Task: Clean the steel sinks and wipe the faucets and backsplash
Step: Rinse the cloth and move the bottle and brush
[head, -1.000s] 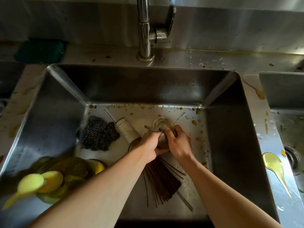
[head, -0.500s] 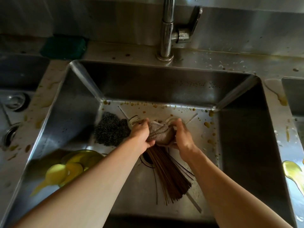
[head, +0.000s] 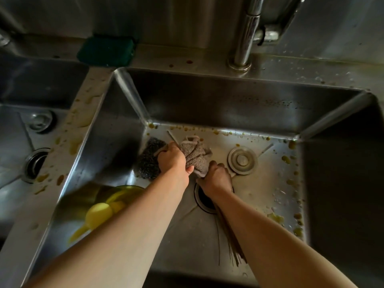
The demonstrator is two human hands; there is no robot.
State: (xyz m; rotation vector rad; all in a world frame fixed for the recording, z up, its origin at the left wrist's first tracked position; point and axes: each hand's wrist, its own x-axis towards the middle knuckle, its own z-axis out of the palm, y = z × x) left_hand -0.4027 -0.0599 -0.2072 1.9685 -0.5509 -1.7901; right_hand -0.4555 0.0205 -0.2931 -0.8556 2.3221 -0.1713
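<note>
Both hands grip a bunched grey cloth (head: pixel 195 157) over the sink (head: pixel 239 104) floor: left hand (head: pixel 173 159) beside a scourer (head: pixel 148 161), right hand (head: pixel 216 176) possibly also clutching brown sticks (head: pixel 232 244), near the stopper (head: pixel 242 160).

Middle steel sink (head: pixel 116 129): floor spattered with yellow-brown drips, drain (head: pixel 204 201) open, stopper (head: pixel 242 160) lying flat beside it. Faucet (head: pixel 246 36) upright at back rim. Backsplash (head: pixel 166 15) dull, with faint spots at right. Grey cloth (head: pixel 195 155) bunched, twisted in both hands.
</note>
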